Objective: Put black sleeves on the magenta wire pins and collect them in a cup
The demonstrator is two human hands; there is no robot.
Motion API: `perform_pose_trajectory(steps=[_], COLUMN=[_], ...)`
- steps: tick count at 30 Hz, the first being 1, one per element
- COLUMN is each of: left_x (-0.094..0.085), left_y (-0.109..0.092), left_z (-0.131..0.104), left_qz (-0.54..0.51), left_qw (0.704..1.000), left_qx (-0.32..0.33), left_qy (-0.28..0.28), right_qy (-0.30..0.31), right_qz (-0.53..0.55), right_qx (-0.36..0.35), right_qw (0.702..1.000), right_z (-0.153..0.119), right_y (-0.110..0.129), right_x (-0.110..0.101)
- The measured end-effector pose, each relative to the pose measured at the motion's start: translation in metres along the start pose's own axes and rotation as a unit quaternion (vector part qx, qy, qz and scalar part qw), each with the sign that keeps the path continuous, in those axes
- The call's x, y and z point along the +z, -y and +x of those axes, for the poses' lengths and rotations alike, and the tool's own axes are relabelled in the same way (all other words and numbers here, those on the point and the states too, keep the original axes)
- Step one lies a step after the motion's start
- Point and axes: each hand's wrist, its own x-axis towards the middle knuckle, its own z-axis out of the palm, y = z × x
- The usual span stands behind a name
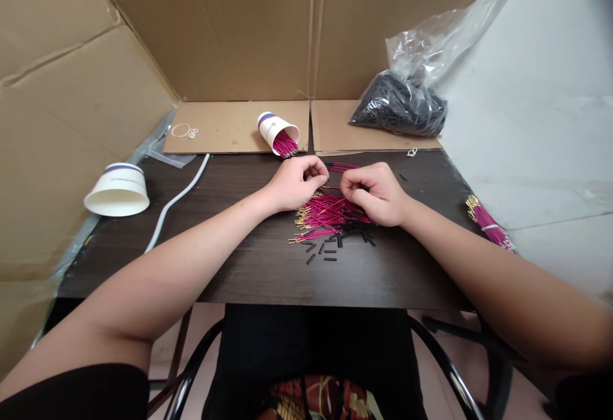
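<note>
Over a loose pile of magenta wires with gold tips, both hands are close together. My left hand has thumb and fingers pinched; what they hold is too small to name. My right hand is curled just to the right, its fingertips closed, their contents hidden. Between the hands a thin magenta wire is partly visible. More magenta wires lie behind them. Several short black tubes are scattered in front of the pile, and others lie under the right hand's near side.
A paper cup on its side holds magenta wires. Another cup lies at left beside a white cable. A clear bag of black tubes rests at back right. A tied wire bundle sits at the right edge.
</note>
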Motion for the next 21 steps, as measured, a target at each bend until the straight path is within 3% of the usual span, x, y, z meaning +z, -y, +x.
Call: perform_pose_trajectory(steps=[6,14,17,21], left_x=[-0.0014,-0.0017,-0.0031,-0.0023], left_y=[-0.003,-0.0039,-0.0048,-0.01], left_z=[-0.003,-0.004,-0.0048,-0.0086], left_qz=[0.025,0.039,0.042,0.057], left_qw=[0.999,0.999,0.998,0.994], left_qx=[0.012,0.016,0.019,0.073], left_qy=[0.027,0.032,0.048,0.05], right_qy=[-0.035,-0.008,-0.053,-0.171], right_qz=[0.005,0.033,0.134,0.266], right_qx=[-0.002,0.031,0.086,0.159], right_qw=[0.999,0.999,0.986,0.935], right_z=[0.0004,0.0012,0.0028,0.006], right_y=[-0.0044,0.0002,0.0015,-0.0062], right_x=[0.0009,0.0015,0.0014,0.0033])
